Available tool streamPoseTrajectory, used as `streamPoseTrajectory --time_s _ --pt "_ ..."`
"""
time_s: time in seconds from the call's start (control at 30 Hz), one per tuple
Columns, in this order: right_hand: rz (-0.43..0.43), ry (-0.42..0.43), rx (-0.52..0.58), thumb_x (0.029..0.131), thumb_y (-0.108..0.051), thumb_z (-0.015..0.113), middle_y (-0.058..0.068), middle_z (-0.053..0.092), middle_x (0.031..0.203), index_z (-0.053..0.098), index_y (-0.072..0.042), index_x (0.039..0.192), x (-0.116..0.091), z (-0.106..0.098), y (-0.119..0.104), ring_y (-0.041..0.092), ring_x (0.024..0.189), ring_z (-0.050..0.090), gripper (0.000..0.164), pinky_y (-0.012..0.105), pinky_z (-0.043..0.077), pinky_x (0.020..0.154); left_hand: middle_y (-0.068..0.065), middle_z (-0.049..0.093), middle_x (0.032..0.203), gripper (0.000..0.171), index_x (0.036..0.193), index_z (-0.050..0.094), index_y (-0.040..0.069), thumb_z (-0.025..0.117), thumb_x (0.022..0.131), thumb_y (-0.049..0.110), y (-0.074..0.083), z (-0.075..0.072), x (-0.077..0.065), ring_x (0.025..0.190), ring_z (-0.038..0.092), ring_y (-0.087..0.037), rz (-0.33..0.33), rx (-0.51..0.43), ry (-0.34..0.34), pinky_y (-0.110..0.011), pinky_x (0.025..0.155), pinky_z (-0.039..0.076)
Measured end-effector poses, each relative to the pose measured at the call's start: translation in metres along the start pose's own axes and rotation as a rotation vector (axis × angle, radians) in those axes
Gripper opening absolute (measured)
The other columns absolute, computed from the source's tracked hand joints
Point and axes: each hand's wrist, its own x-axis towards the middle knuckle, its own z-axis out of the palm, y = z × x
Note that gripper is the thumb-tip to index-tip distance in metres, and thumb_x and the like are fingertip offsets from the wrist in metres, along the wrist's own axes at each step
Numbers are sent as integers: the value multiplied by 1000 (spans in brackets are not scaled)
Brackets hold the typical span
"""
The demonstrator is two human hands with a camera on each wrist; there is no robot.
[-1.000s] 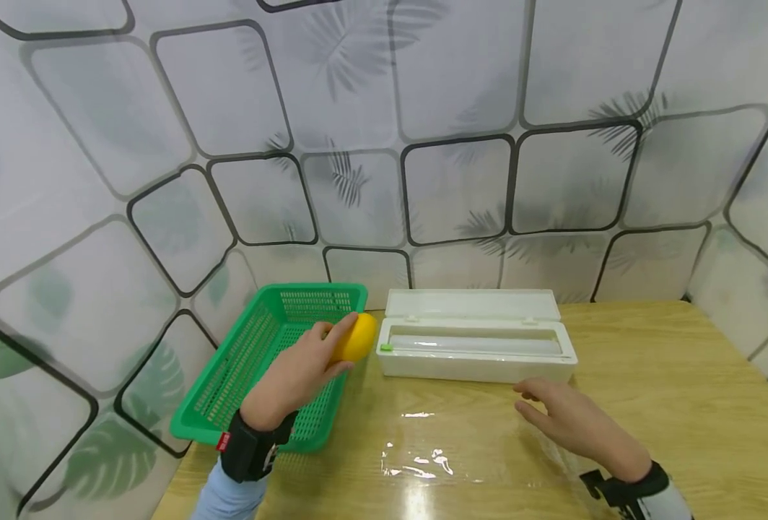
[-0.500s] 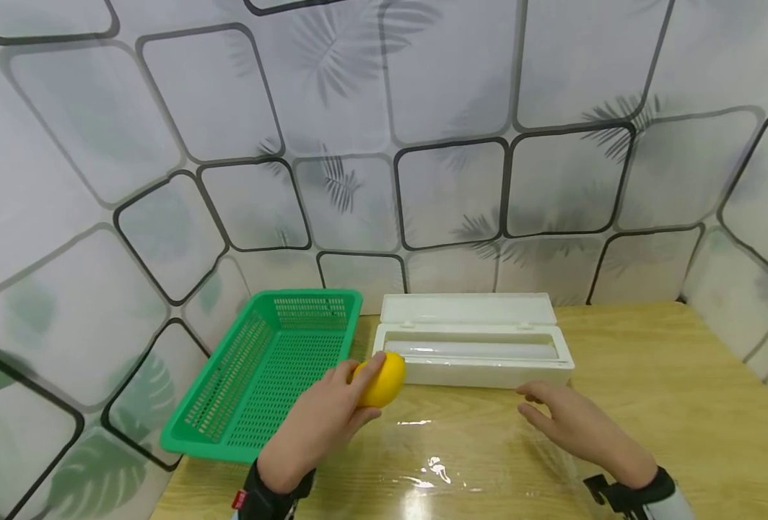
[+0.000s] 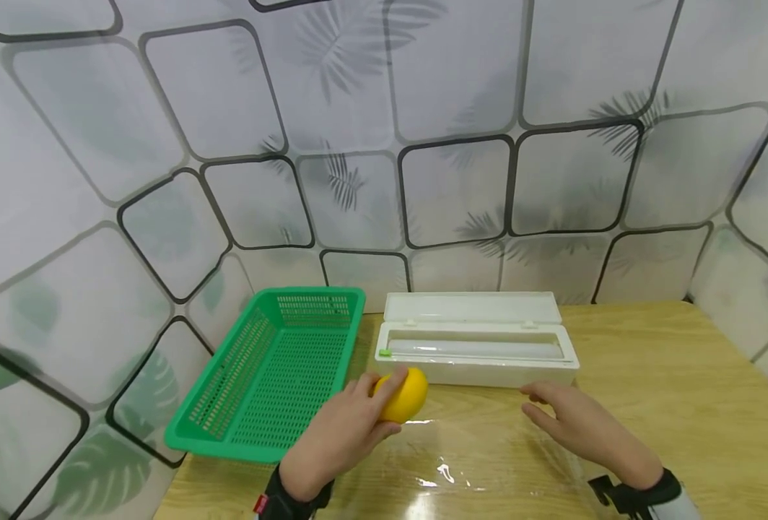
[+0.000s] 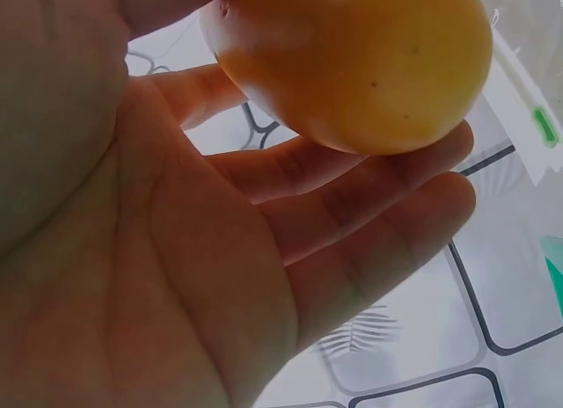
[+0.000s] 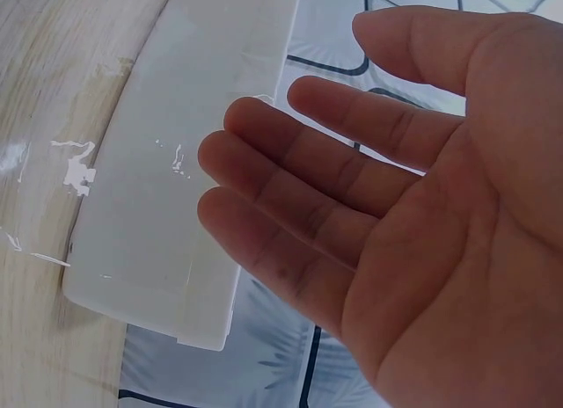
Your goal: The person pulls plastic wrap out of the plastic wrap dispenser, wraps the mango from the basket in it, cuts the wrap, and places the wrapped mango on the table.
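My left hand (image 3: 345, 426) holds a smooth yellow fruit (image 3: 411, 396) between thumb and fingers, just in front of a white cling film dispenser (image 3: 475, 374). Seen from the left wrist, the fruit (image 4: 378, 65) has a few dark specks, and the fingers lie beneath it. Clear cling film (image 3: 445, 469) spreads over the table before the dispenser, showing mostly by its glints. My right hand (image 3: 579, 426) hovers near the dispenser's right front corner, its fingers loosely bent and holding nothing. In the right wrist view, its palm and relaxed fingers (image 5: 290, 188) face the dispenser.
The dispenser's lid (image 3: 471, 308) is raised, with a film roll (image 3: 475, 349) inside and a small green slider (image 3: 385, 353) at the left. A green perforated basket (image 3: 280, 390) stands to the left. Patterned curtain (image 3: 455, 191) hangs behind the wooden table (image 3: 670, 375).
My left hand has carried the yellow fruit from over the basket's right edge, rightward and nearer, to above the film in front of the dispenser. My right hand has hardly moved.
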Motion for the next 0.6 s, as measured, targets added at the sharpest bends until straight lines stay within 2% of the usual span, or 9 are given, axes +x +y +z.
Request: streamPoseTrajectory --time_s 0.13,0.6 --pt "13 -14 2 97 -25 63 13 68 115 64 0 121 -2 1 0 31 100 66 35 48 54 81 -12 58 112 74 152 35 18 72 90 37 2 1 -1 82 56 -19 -7 -6 -21 -31 69 51" --pt "-2 -1 -10 98 -25 62 15 68 116 65 1 121 0 0 -2 32 101 66 35 49 54 83 -12 60 113 74 150 37 19 74 88 37 9 5 -1 85 61 -22 13 43 4 -34 69 54"
